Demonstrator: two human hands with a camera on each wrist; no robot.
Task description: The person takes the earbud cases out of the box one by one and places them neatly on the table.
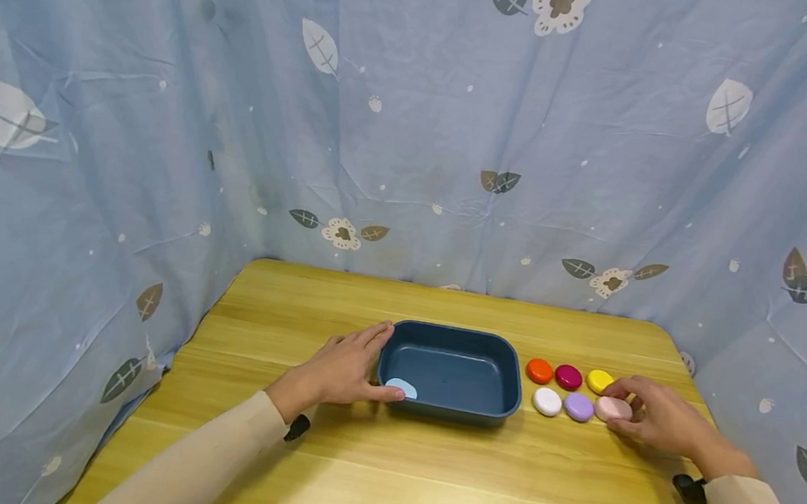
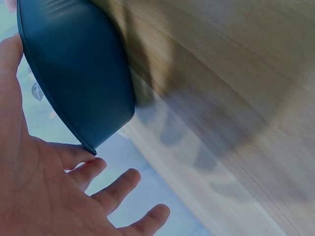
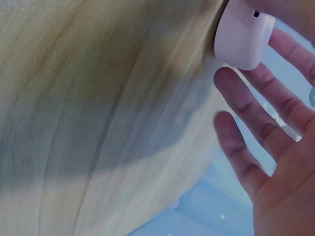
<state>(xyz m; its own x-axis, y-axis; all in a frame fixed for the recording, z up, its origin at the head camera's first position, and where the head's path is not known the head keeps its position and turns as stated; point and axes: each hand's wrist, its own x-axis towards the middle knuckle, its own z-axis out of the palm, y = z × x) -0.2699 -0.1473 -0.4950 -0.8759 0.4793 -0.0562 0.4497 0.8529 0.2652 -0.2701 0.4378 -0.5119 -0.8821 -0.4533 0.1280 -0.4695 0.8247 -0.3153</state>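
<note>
A dark blue rectangular tub [image 1: 455, 414] stands on the table. At its left end is my left hand [image 1: 342, 371], thumb over the near rim and straight fingers touching the far corner. In the left wrist view, the hand [image 2: 47, 177] spreads along the rim of the tub [image 2: 78, 69]. Inside the tub's near left corner lies a light blue rounded piece [image 1: 402, 387], partly hidden by thumb and rim. My right hand [image 1: 666, 419] pinches a pink round disc [image 1: 613, 409] between thumb and fingers. The right wrist view shows the pink disc [image 3: 242, 37] with a small dark slot.
Between tub and right hand sit an orange disc [image 1: 539, 370], a magenta disc [image 1: 569, 377], a yellow disc [image 1: 598, 381], a white disc [image 1: 547, 402] and a purple disc [image 1: 578, 406]. The wooden table [image 1: 390, 486] is surrounded by a blue patterned curtain [image 1: 418, 136].
</note>
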